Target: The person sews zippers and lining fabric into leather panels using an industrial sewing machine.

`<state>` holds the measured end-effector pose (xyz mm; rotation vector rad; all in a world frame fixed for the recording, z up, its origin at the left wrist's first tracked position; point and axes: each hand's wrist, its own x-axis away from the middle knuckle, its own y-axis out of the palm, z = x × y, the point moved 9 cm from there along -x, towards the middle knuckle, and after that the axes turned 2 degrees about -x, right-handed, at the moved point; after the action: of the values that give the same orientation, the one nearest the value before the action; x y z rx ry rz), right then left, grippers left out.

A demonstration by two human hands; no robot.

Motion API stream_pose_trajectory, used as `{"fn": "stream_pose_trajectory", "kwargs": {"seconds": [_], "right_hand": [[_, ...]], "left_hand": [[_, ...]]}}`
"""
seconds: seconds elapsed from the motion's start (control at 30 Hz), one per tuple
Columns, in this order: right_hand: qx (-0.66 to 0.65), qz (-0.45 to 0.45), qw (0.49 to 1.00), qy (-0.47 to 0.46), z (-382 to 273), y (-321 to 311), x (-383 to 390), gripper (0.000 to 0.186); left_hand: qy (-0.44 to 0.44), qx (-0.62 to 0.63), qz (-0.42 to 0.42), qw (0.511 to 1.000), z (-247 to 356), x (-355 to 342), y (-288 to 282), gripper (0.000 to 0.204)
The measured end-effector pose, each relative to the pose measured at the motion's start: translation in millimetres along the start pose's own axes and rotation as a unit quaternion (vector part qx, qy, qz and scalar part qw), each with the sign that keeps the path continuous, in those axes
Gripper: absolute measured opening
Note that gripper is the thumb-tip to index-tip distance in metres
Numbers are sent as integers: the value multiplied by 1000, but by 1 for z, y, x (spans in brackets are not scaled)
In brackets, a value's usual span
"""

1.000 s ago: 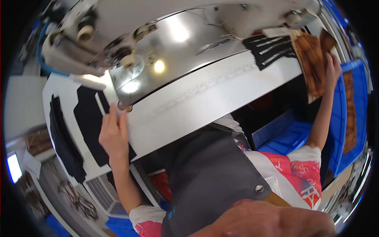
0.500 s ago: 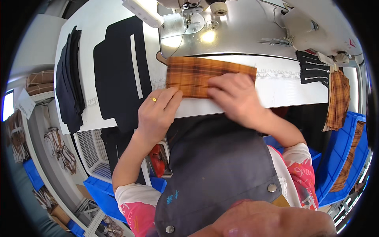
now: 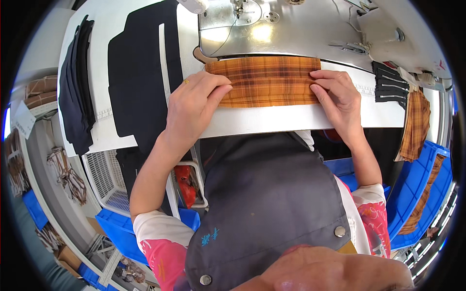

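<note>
Brown plaid cloth (image 3: 424, 201) is held in the blue bin (image 3: 415, 179) at the right; something red (image 3: 186, 184) is held in the white tray (image 3: 202, 184) below the table (image 3: 272, 120). On the table, 1 orange plaid piece (image 3: 269, 85) is laid out, pinched near its left end by the left hand (image 3: 191, 99) and at its right edge by the right hand (image 3: 342, 99). Space beyond is taken up by the metal machine plate (image 3: 301, 39), where snips (image 3: 353, 47) are laid; the left side is covered by black panels (image 3: 138, 77).

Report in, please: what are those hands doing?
Left fingers touching left end of orange plaid fabric; right fingers, right end. Fabric mostly on white tabletop. Black fabric panel close by, left.
</note>
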<state>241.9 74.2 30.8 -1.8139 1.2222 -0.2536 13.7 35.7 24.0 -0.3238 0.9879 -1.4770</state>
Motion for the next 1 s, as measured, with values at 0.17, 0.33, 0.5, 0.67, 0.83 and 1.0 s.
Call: {"fn": "stream_pose_trajectory", "kwargs": {"seconds": [0.17, 0.33, 0.5, 0.67, 0.83, 1.0], "right_hand": [[-32, 45, 998, 38, 8, 0, 2, 10], [-18, 59, 998, 23, 7, 1, 0, 12], [-36, 33, 995, 83, 19, 3, 1, 12], [162, -14, 977, -137, -52, 47, 3, 65], [61, -158, 978, -124, -70, 85, 18, 85], [182, -118, 974, -66, 2, 15, 51, 86]], "left_hand": [[-6, -3, -4, 1000, 0, 7, 3, 10], [154, -234, 17, 960, 33, 18, 3, 15], [130, -289, -35, 948, 38, 42, 11, 31], [86, -276, -55, 956, 37, 45, 12, 41], [60, -282, -67, 955, 30, 47, 13, 41], [58, -326, -59, 942, 36, 56, 20, 41]]}}
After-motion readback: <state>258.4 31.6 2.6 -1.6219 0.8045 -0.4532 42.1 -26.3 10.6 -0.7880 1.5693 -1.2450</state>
